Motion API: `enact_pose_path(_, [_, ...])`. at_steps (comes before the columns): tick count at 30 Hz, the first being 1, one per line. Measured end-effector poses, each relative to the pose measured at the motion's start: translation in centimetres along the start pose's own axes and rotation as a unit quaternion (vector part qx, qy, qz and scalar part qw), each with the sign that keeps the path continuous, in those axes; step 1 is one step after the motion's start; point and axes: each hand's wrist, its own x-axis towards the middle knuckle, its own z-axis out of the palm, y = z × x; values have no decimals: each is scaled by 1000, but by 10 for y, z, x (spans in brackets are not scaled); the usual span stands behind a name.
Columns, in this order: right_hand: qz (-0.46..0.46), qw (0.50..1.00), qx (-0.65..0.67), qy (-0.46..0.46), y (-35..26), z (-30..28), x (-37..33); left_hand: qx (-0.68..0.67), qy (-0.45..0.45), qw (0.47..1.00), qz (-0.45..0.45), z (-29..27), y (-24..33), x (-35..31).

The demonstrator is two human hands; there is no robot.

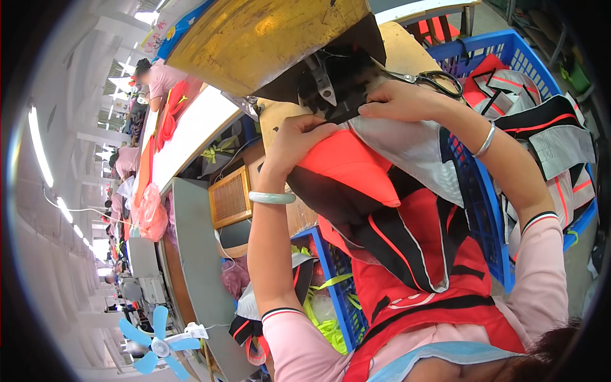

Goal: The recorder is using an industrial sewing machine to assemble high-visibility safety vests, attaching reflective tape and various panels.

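A sewn fabric piece with an orange-red panel (350, 167), a pale grey panel (417, 149) and black parts (391, 248) with red piping hangs from the machine table over my lap. My left hand (294, 139) pinches its upper edge by thumb and fingers, left of a dark sewing machine (324, 79). On the other side my right hand (398, 103) pinches the same edge. Between both hands stretches a short black strip (344, 116), close to the machine's metal part. What lies under the fingertips is hidden.
Scissors (439, 81) with black handles lie beyond my right hand. A worn yellow board (267, 41) stands over the machine. A blue basket (499, 48) of fabric pieces is at right; another blue crate (340, 312) sits below. Co-workers (162, 79) and a blue fan (159, 344) are at left.
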Motion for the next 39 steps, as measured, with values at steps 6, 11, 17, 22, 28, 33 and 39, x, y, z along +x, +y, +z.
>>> enact_pose_path(6, [-7, 1000, -1, -3, 0, -3, 16, -59, -15, 998, -18, -8, -4, 12])
enact_pose_path(11, [5, 1000, 1, 1, -3, -12, 20, -90, -9, 996, -21, -12, 0, 17])
enact_pose_path(17, [0, 1000, 3, 2, -9, -13, 21, -85, -2, 996, -37, -17, -2, 18])
enact_pose_path(22, [-18, 998, 31, 55, 4, -17, 16, -98, 23, 994, -33, -22, -4, 9])
enact_pose_path(28, [-71, 987, -82, -118, 22, -11, -66, -30, -90, 995, -26, 0, -11, -53])
enact_pose_path(33, [-67, 995, -78, 2, 55, -15, -165, 50, -152, 987, 12, 27, -25, -115])
enact_pose_path(39, [33, 999, -19, 33, 64, -47, -241, -28, -167, 986, 4, 79, -34, -146])
